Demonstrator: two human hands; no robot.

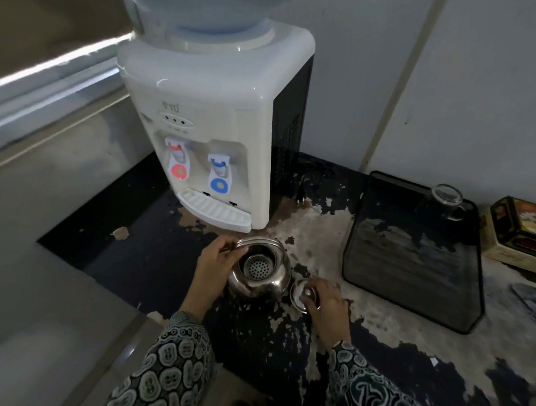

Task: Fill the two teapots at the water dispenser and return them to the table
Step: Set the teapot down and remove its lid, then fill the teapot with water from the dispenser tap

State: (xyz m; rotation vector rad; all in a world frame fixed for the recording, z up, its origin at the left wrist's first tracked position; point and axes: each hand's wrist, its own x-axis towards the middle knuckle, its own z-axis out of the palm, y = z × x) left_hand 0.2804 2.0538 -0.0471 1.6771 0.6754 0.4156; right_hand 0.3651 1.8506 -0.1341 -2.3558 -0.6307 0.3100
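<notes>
A steel teapot [258,278] stands on the worn black counter in front of the white water dispenser [220,118]. Its lid is off, and a perforated strainer shows inside the opening. My left hand [214,269] grips the teapot's handle at the rim. My right hand [324,303] holds the round steel lid [299,293] by its knob, just right of the spout and low over the counter. The dispenser has a red tap [177,159] and a blue tap [219,173] above a white drip tray [215,210]. Only one teapot is in view.
A black tray [411,256] lies to the right with a glass cup [447,201] on its far corner. A printed tin box [526,234] sits at the right edge. The counter's black coating is peeling. A grey ledge runs along the left.
</notes>
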